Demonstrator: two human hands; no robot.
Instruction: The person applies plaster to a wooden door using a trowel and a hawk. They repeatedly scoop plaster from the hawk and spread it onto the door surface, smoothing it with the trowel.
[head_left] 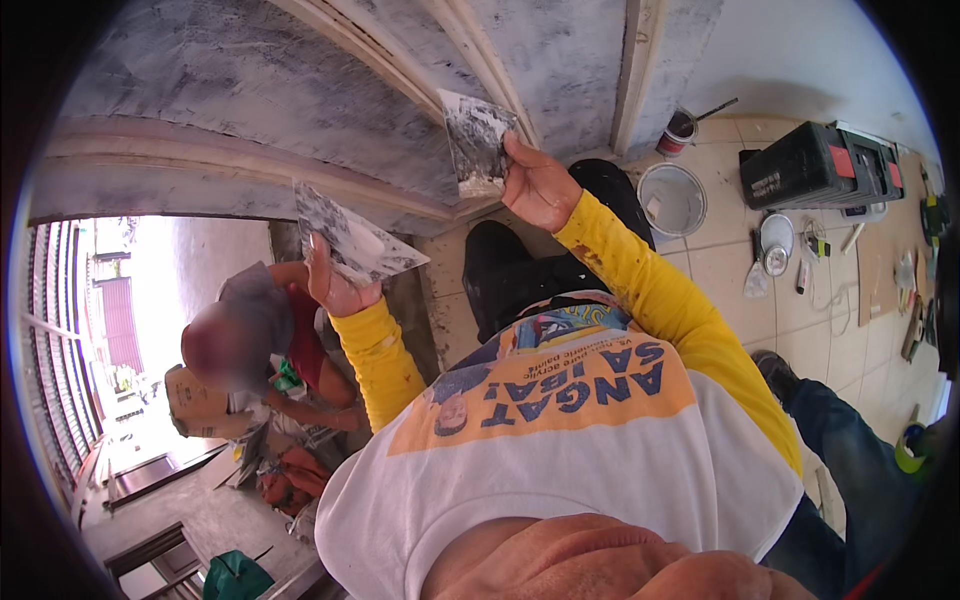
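Observation:
My left hand (335, 283) grips a flat, thin metal putty plate (352, 232), its face smeared with white and grey putty. Thumb upward, my right hand (540, 188) pinches a second thin scraper blade (476, 135), smudged dark with a white lump along its lower edge. This blade stands in front of the patchy grey-white wall panel (560, 50); whether it touches the panel I cannot tell. The two plates are apart, the right one higher and farther from my body. Putty marks my fingers and yellow sleeves.
An open bucket (672, 200) and a paint can (678, 132) with a stick stand right of my feet. Beyond them are a black toolbox (800, 165) and small tools on tiles. At left a person (250, 320) crouches by a cardboard box (195, 400); another person's leg (850, 440) shows right.

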